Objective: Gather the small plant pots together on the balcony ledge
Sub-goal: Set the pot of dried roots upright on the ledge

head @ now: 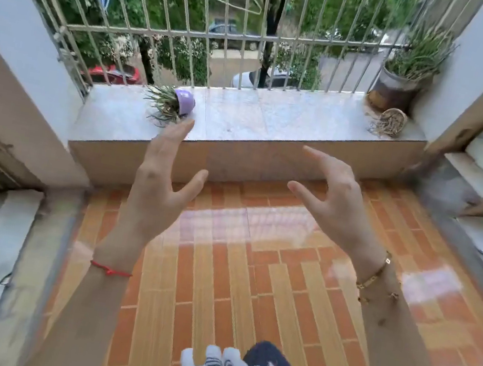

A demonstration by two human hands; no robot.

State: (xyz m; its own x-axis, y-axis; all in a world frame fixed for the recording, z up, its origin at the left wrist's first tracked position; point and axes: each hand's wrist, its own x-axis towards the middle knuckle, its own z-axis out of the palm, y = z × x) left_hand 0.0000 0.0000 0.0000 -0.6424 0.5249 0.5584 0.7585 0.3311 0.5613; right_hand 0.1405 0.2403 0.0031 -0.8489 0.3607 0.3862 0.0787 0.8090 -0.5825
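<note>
You've got both arms stretched forward, 2 hands raised and empty. Your left hand (160, 176) has fingers straight, thumb splayed out. Your right hand (331, 194) is curled loosely, palm facing left, fingers apart.

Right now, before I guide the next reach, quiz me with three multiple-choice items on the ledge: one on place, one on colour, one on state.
1. Where on the ledge does the tipped purple pot lie?
A. left part
B. middle
C. right end

2. What colour is the string on the left wrist?
A. blue
B. red
C. green

3. How are the hands?
A. both closed on pots
B. left one gripping the rail
C. both open and empty

Key: 1 A, the purple pot lies on its side just beyond the left hand. 2 B, a red string circles that wrist. 3 C, the left hand and right hand hover with fingers spread, short of the ledge.
</note>
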